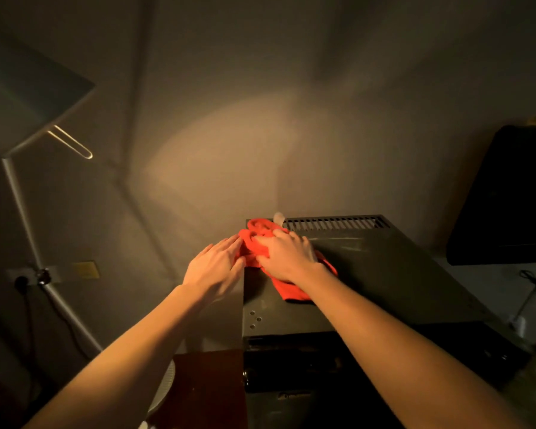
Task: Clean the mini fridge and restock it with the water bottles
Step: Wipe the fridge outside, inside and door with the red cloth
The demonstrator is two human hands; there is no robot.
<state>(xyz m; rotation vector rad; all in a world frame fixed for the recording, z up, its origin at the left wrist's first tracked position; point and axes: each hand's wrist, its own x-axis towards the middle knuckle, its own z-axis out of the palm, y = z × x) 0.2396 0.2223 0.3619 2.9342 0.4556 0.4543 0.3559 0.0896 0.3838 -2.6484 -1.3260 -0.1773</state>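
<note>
While right fingers (268, 243) press it, red cloth (288, 289) lies on mini fridge (384, 274).

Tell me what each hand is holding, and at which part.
The right hand grips the red cloth at its bunched middle; the left hand only touches its left edge.

The cloth (262, 249) on the mini fridge (384, 274) is bright red-orange and plain. The mini fridge top is dark grey, with a row of pale slats along its far edge. Left of the fridge, the lamp (28, 97) is white; the wall (229, 134) is dull beige.
</note>
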